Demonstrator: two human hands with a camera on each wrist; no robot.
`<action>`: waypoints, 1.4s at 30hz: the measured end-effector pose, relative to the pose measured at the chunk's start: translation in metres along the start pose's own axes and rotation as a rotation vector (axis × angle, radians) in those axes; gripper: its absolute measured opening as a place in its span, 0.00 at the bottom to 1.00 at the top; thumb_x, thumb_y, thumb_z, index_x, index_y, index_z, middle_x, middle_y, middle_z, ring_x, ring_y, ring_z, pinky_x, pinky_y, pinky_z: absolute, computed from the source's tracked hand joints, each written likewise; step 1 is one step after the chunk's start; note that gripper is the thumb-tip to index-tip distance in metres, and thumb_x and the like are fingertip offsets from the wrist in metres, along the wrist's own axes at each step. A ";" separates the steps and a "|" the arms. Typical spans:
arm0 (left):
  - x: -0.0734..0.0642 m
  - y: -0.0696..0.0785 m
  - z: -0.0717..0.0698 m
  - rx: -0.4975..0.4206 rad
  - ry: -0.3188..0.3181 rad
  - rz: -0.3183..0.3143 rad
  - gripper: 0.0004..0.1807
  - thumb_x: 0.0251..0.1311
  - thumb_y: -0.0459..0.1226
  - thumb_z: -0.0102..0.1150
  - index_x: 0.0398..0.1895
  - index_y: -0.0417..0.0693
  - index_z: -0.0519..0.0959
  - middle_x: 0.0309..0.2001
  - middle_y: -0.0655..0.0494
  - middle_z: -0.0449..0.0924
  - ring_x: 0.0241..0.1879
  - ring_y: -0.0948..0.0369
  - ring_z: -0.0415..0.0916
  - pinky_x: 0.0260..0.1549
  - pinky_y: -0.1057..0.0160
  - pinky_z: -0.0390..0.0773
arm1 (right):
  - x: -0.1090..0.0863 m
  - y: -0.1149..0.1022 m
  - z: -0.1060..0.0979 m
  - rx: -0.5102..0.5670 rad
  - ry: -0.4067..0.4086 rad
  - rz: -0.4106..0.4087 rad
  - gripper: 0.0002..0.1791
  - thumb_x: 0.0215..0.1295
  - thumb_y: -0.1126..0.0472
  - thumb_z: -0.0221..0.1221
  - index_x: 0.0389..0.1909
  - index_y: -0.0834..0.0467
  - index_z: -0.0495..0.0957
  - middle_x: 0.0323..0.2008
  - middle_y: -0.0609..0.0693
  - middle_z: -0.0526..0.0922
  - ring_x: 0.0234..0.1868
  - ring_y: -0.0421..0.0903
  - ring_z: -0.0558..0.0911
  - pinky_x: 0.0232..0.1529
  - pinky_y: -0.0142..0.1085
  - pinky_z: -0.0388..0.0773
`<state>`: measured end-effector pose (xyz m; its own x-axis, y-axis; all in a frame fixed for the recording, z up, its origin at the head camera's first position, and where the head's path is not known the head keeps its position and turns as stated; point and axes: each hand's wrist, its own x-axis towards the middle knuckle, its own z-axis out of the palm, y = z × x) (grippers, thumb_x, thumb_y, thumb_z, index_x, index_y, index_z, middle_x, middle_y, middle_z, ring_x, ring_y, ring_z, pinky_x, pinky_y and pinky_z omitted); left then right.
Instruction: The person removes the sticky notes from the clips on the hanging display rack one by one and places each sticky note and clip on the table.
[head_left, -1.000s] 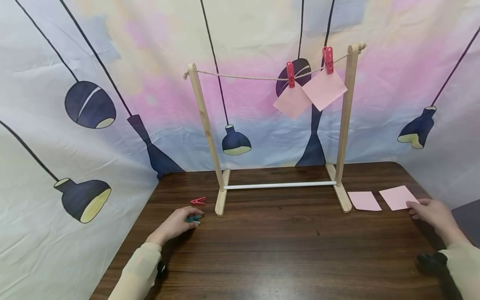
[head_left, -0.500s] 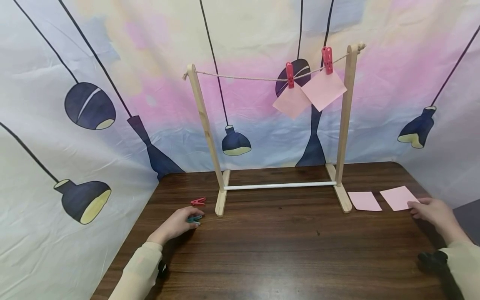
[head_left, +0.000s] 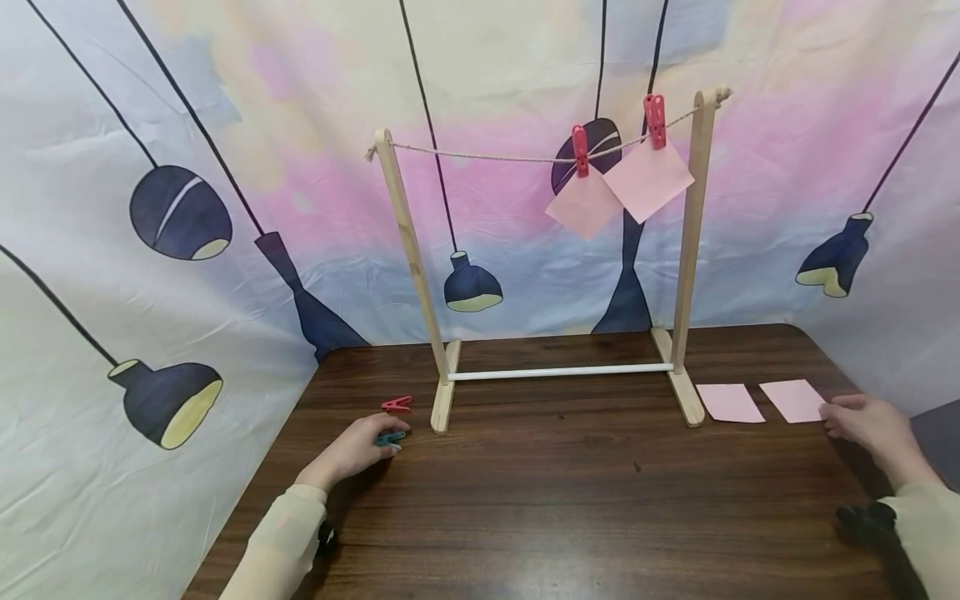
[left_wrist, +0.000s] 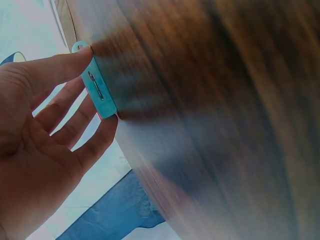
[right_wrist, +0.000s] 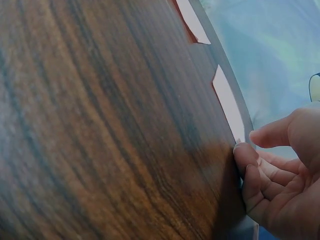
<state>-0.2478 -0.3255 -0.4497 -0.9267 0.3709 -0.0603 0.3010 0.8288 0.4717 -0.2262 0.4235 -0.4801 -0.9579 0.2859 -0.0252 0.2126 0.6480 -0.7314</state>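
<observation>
In the head view my left hand (head_left: 352, 450) pinches a teal clothespin (left_wrist: 100, 92) between thumb and fingers, low over the table. A red clothespin (head_left: 397, 404) lies just beyond it. At the right, my right hand (head_left: 873, 429) has its fingertips at the near right edge of a pink square of paper (head_left: 791, 401). The right wrist view shows thumb and index finger on either side of that sheet's end. Beside it lies another pink square (head_left: 731, 402). Two more pink sheets (head_left: 648, 179) hang from a string (head_left: 487, 156) by red clothespins (head_left: 581, 152).
A wooden frame (head_left: 690, 233) with two posts carries the string. A white rod (head_left: 558, 372) joins its feet. The dark wooden table (head_left: 540, 500) extends in front. A printed cloth (head_left: 322, 150) with lamp pictures hangs behind.
The sheet at my right hand shows narrower, its right side drawn in from where it reached before. My right hand has shifted slightly right. The left hand keeps its place.
</observation>
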 end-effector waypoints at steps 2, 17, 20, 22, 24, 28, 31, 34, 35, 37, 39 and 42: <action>0.000 0.000 0.000 0.002 0.006 0.003 0.19 0.62 0.29 0.66 0.56 0.48 0.82 0.55 0.52 0.81 0.53 0.51 0.78 0.53 0.45 0.77 | -0.001 0.000 -0.001 -0.001 0.003 0.004 0.31 0.69 0.61 0.52 0.53 0.90 0.62 0.25 0.59 0.84 0.21 0.36 0.78 0.22 0.27 0.75; -0.002 0.002 0.000 -0.004 0.013 0.004 0.20 0.61 0.27 0.66 0.57 0.47 0.81 0.56 0.51 0.81 0.55 0.50 0.78 0.54 0.44 0.76 | -0.002 0.002 -0.002 0.050 0.014 -0.015 0.30 0.72 0.60 0.50 0.54 0.89 0.63 0.25 0.53 0.84 0.21 0.33 0.78 0.24 0.27 0.78; -0.002 0.001 -0.002 -0.012 0.011 0.026 0.21 0.61 0.25 0.65 0.57 0.46 0.81 0.55 0.50 0.81 0.53 0.51 0.79 0.53 0.45 0.77 | -0.004 0.002 -0.003 0.092 0.012 -0.034 0.30 0.75 0.60 0.48 0.55 0.89 0.62 0.25 0.49 0.83 0.21 0.31 0.78 0.25 0.27 0.78; -0.002 0.001 -0.005 -0.037 0.007 0.045 0.21 0.61 0.23 0.63 0.58 0.44 0.80 0.55 0.49 0.81 0.53 0.51 0.79 0.52 0.46 0.78 | -0.005 0.002 -0.003 0.117 0.018 -0.043 0.29 0.76 0.60 0.47 0.55 0.89 0.61 0.25 0.48 0.83 0.21 0.31 0.77 0.25 0.27 0.78; -0.002 0.001 -0.010 -0.056 0.009 0.067 0.22 0.60 0.22 0.61 0.59 0.41 0.79 0.55 0.47 0.81 0.53 0.50 0.79 0.53 0.45 0.77 | -0.006 0.001 -0.003 0.124 0.026 -0.044 0.30 0.76 0.59 0.47 0.56 0.88 0.61 0.25 0.48 0.83 0.21 0.31 0.77 0.24 0.27 0.78; -0.002 0.006 -0.019 -0.072 0.024 0.063 0.24 0.60 0.22 0.60 0.60 0.42 0.79 0.58 0.47 0.79 0.59 0.46 0.76 0.56 0.42 0.74 | -0.007 -0.003 -0.004 0.106 0.042 -0.011 0.32 0.77 0.55 0.47 0.60 0.85 0.60 0.27 0.51 0.84 0.22 0.31 0.78 0.24 0.29 0.78; -0.001 0.009 -0.025 -0.079 0.025 0.072 0.23 0.61 0.23 0.60 0.60 0.43 0.79 0.60 0.45 0.78 0.60 0.43 0.74 0.56 0.40 0.74 | -0.007 -0.012 -0.005 0.062 0.043 -0.021 0.33 0.78 0.52 0.46 0.62 0.82 0.61 0.31 0.61 0.85 0.23 0.30 0.78 0.24 0.29 0.77; 0.000 0.013 -0.032 -0.069 0.037 0.093 0.22 0.63 0.25 0.61 0.61 0.42 0.78 0.60 0.45 0.78 0.60 0.42 0.74 0.55 0.39 0.74 | -0.008 -0.025 -0.007 0.042 0.032 -0.083 0.33 0.79 0.51 0.46 0.62 0.81 0.63 0.37 0.68 0.84 0.24 0.31 0.79 0.25 0.28 0.76; 0.000 0.014 -0.034 -0.061 0.045 0.099 0.22 0.64 0.26 0.62 0.61 0.42 0.78 0.60 0.45 0.78 0.60 0.42 0.74 0.56 0.39 0.74 | -0.008 -0.029 -0.008 0.041 0.029 -0.112 0.32 0.79 0.51 0.47 0.62 0.80 0.63 0.38 0.69 0.84 0.25 0.31 0.79 0.25 0.27 0.76; 0.001 0.018 -0.038 -0.044 0.063 0.097 0.21 0.65 0.29 0.63 0.61 0.42 0.79 0.59 0.46 0.79 0.59 0.43 0.74 0.56 0.39 0.74 | -0.007 -0.038 -0.008 0.071 0.015 -0.151 0.32 0.79 0.52 0.47 0.63 0.80 0.63 0.36 0.65 0.85 0.25 0.32 0.81 0.26 0.26 0.77; 0.003 0.021 -0.041 -0.023 0.080 0.106 0.21 0.65 0.31 0.63 0.61 0.42 0.79 0.58 0.46 0.79 0.59 0.43 0.74 0.56 0.39 0.74 | -0.007 -0.047 -0.007 0.084 0.012 -0.170 0.31 0.79 0.52 0.47 0.63 0.79 0.64 0.33 0.55 0.85 0.26 0.33 0.82 0.27 0.26 0.77; 0.005 0.027 -0.047 -0.006 0.095 0.112 0.20 0.67 0.33 0.63 0.61 0.43 0.79 0.59 0.46 0.79 0.60 0.44 0.74 0.56 0.39 0.73 | -0.008 -0.061 -0.005 0.109 0.017 -0.205 0.30 0.79 0.52 0.48 0.64 0.77 0.65 0.31 0.44 0.84 0.26 0.33 0.83 0.28 0.24 0.77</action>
<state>-0.2549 -0.3212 -0.3963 -0.9048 0.4189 0.0764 0.4022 0.7820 0.4761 -0.2304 0.3849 -0.4319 -0.9754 0.1685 0.1424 -0.0092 0.6137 -0.7895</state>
